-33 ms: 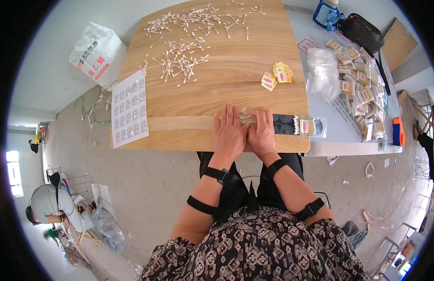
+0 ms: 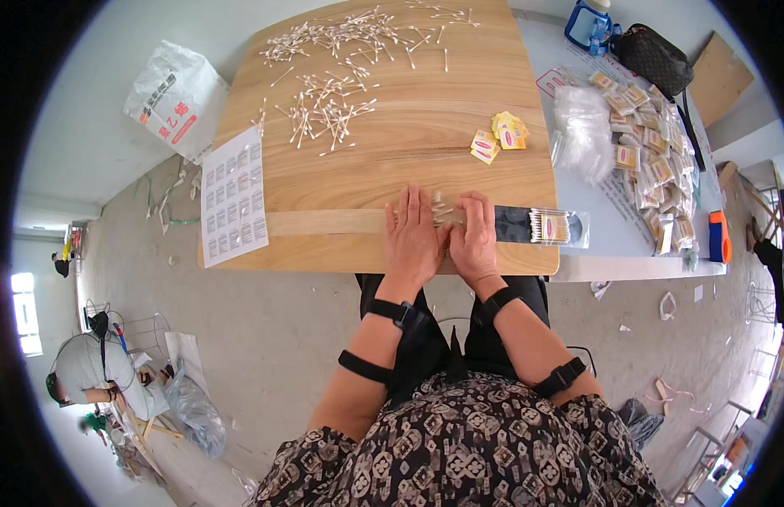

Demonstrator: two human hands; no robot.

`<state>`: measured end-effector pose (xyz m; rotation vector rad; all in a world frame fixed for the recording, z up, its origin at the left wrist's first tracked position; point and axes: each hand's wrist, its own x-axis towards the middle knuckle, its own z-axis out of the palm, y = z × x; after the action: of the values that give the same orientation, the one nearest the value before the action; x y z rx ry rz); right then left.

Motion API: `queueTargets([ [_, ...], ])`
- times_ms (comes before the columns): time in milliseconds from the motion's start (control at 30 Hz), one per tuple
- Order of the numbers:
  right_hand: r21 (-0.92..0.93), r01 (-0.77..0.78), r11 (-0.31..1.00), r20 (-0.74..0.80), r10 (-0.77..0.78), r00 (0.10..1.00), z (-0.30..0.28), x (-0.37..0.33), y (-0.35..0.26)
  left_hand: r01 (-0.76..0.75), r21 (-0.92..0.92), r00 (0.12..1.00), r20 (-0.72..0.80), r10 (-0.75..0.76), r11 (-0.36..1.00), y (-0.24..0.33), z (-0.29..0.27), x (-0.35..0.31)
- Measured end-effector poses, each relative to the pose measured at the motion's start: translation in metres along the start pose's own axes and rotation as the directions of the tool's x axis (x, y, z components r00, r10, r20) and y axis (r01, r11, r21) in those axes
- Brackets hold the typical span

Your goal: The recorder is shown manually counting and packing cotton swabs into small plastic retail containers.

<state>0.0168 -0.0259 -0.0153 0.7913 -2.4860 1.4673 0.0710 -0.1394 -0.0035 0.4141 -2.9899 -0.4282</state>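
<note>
A small bunch of cotton swabs (image 2: 440,208) lies on the table between my two hands. My left hand (image 2: 413,241) rests flat with its fingers stretched out, along the left side of the bunch. My right hand (image 2: 474,237) borders the bunch on the other side, its fingers bent and thumb apart; the thumbs nearly meet. Just right of my right hand, a dark flat strip (image 2: 512,225) lies on the table. At its right end, a clear bag (image 2: 580,230) holds a row of swabs with a yellowish card.
Loose swabs (image 2: 328,110) lie in piles across the wooden table (image 2: 426,169). Yellow cards (image 2: 512,132) sit at the right. A printed sheet (image 2: 235,198) covers the left edge. The side table holds clear bags (image 2: 582,131), packed swabs (image 2: 654,169) and an orange-blue object (image 2: 720,237).
My right fingers have shifted very slightly, and the swab ends between my hands lie a little differently. My left hand stays in nearly the same place.
</note>
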Motion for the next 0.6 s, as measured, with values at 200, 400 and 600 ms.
queueTargets([
  [200, 0.110, -0.026, 0.994, -0.096, 0.036, 0.995, 0.003, 0.007, -0.002, -0.002, 0.148, 0.999, -0.048, 0.010, 0.989, -0.013, -0.014, 0.043],
  [400, 0.180, -0.064, 0.982, -0.098, 0.082, 0.992, -0.001, 0.006, 0.004, -0.002, 0.171, 1.000, -0.001, 0.002, 0.985, 0.005, 0.000, 0.007],
  [600, 0.323, -0.134, 0.937, -0.131, 0.184, 0.974, 0.000, 0.011, 0.005, 0.076, 0.148, 0.997, -0.018, -0.074, 0.986, 0.010, -0.008, 0.041],
])
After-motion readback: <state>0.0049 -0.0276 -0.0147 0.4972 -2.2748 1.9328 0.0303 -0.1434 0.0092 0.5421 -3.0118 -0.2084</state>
